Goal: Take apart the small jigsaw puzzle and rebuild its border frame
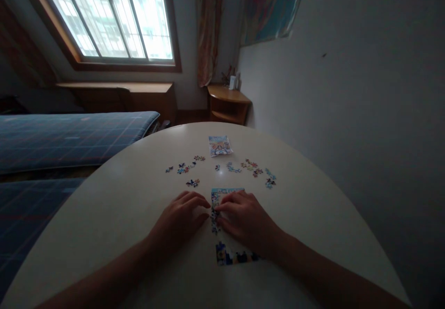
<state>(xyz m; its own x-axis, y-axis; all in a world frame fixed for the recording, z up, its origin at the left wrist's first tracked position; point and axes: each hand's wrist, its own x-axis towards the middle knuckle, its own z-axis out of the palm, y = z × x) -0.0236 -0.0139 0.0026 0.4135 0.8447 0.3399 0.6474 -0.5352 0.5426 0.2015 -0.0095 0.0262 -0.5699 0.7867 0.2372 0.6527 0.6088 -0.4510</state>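
Note:
A partly joined jigsaw puzzle (222,254) lies on the white round table in front of me, its border strips of small printed pieces forming a frame. My right hand (243,214) reaches over it from the right, thumb and fingers pinched on a small puzzle piece (215,214) at the left strip. Most of the puzzle's right side is hidden under that hand. Just outside the left strip rests my left hand (187,214), its fingers bent and thumb apart, with nothing seen between them. Its fingertips come close to the strip's edge.
Loose puzzle pieces (193,183) lie in small groups in an arc beyond the puzzle, with more pieces (252,164) to the right. A printed picture sheet (220,146) lies near the far edge of the table (139,197). A bed (69,137) stands left, a wall right.

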